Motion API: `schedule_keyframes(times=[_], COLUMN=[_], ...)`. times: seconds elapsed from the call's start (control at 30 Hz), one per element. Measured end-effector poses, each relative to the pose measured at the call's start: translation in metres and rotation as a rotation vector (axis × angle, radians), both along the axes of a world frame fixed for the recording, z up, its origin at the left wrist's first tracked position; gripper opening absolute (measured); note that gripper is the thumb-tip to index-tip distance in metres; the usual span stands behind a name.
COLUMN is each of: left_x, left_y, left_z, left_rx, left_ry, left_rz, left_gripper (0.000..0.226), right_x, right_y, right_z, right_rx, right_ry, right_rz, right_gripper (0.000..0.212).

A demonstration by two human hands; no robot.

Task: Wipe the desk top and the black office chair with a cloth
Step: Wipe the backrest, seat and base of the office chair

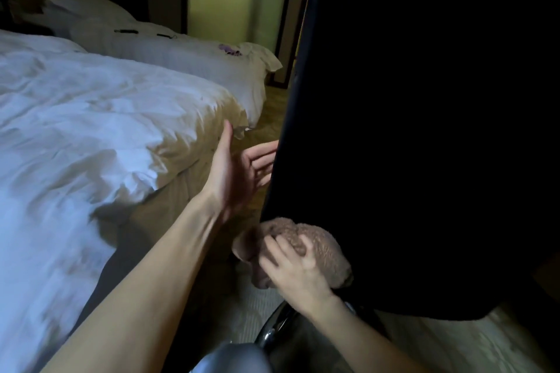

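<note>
The black office chair [424, 136] fills the right half of the view as a tall dark backrest, close to me. My right hand [295, 272] grips a bunched pinkish-brown cloth [321, 248] and holds it against the lower left edge of the backrest. My left hand [239, 172] is raised with straight fingers spread; its fingertips reach behind the chair's left edge and are hidden there. The desk top is not in view.
A bed with a rumpled white duvet [91, 130] lies close on the left, and a second bed [197, 60] stands behind it. A shiny chrome chair part [272, 333] shows below my right wrist. A strip of carpet [272, 112] runs between bed and chair.
</note>
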State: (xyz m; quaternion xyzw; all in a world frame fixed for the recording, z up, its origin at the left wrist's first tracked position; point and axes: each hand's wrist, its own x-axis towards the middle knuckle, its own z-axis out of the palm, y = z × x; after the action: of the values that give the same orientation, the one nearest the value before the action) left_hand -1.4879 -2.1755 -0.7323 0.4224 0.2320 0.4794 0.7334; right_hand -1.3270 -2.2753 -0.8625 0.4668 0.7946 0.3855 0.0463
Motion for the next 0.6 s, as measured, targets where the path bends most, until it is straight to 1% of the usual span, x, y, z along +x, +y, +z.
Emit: schedule_keyframes(times=[0.03, 0.07, 0.1, 0.17, 0.2, 0.27, 0.3, 0.37, 0.43, 0.47, 0.5, 0.57, 0.6], left_x=[0.004, 0.006, 0.008, 0.007, 0.005, -0.001, -0.002, -0.003, -0.004, -0.003, -0.003, -0.001, -0.001], left_y=[-0.001, -0.004, -0.007, -0.006, -0.005, -0.007, -0.008, -0.008, -0.008, -0.006, -0.003, 0.001, 0.004], left_z=[0.0, -0.003, -0.007, -0.016, -0.022, -0.038, -0.047, -0.065, -0.079, -0.084, -0.087, -0.092, -0.096], left_rx=[0.023, 0.035, 0.037, 0.016, -0.01, -0.053, -0.064, -0.08, -0.082, -0.09, -0.097, -0.128, -0.148], left_ry=[0.013, 0.023, 0.042, 0.075, 0.094, 0.147, 0.173, 0.221, 0.189, 0.159, 0.138, 0.095, 0.062], left_rz=[0.02, 0.045, 0.076, 0.106, 0.099, 0.063, 0.042, 0.026, -0.015, -0.036, -0.044, -0.047, -0.047], left_gripper=[0.095, 0.089, 0.084, 0.08, 0.082, 0.085, 0.085, 0.086, 0.092, 0.098, 0.103, 0.112, 0.115], right_x=[-0.001, -0.004, -0.004, -0.001, 0.001, 0.006, 0.008, 0.007, 0.002, -0.002, -0.008, -0.017, -0.021], right_y=[-0.001, -0.003, -0.003, -0.009, -0.014, -0.023, -0.027, -0.027, -0.018, -0.011, -0.003, 0.013, 0.021], right_z=[-0.002, 0.0, 0.008, 0.038, 0.058, 0.108, 0.138, 0.198, 0.242, 0.253, 0.256, 0.237, 0.217], right_rx=[-0.016, -0.036, -0.044, -0.021, 0.033, 0.226, 0.341, 0.568, 0.737, 0.762, 0.734, 0.643, 0.596], right_ry=[-0.006, -0.017, -0.029, 0.005, 0.072, 0.242, 0.314, 0.406, 0.439, 0.434, 0.417, 0.385, 0.364], right_rz=[0.003, 0.002, 0.001, -0.009, 0.007, 0.093, 0.146, 0.204, 0.184, 0.139, 0.085, 0.044, 0.054], right_gripper=[0.021, 0.019, 0.022, 0.042, 0.051, 0.062, 0.061, 0.049, 0.037, 0.037, 0.04, 0.046, 0.044])
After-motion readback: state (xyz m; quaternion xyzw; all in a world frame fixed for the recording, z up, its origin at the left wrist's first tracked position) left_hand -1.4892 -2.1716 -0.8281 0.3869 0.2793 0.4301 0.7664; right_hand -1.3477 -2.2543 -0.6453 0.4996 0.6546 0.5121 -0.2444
